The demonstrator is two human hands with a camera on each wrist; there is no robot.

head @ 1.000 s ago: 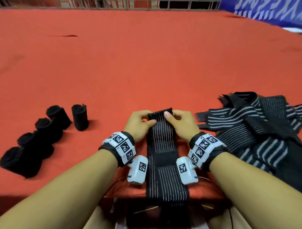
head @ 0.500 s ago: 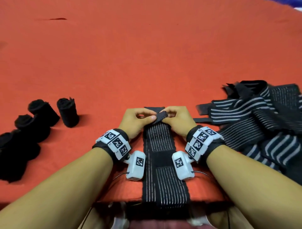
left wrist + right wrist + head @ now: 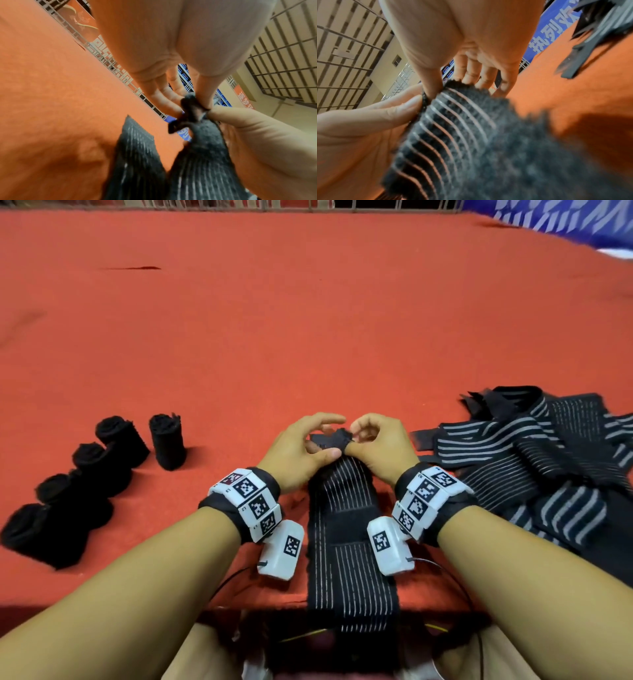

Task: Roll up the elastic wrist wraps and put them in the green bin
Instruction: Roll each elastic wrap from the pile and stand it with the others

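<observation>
Stretching ahead: the red felt-covered counter (image 3: 308, 320) runs bare from the hands to a metal grille at its far edge; the near edge sits just under the forearms.
Left flank: five rolled black wraps (image 3: 85, 474) lie in a loose row, well apart from the hands.
Right flank: a heap of unrolled black wraps with grey stripes (image 3: 534, 467) lies near the right wrist, not touching it.
Wrap in work: a long black elastic wrist wrap with thin white lines (image 3: 346, 535) lies flat between the forearms, its near end hanging over the counter edge, its far end bunched up off the cloth.
Left hand (image 3: 298, 450): fingers (image 3: 163, 94) curled, thumb pressed against the bunched far end, pinching it; the index arches above.
Right hand (image 3: 380, 446): fingers (image 3: 477, 71) curled over the top of the same end, thumb beneath, gripping it.
Where the wrap meets the fingers: the crumpled tip stands between both sets of fingertips, thumbs nearly touching across it; the striped length runs back toward the person.
Wrists: white marker blocks and small white camera boxes flank the wrap on both sides.
</observation>
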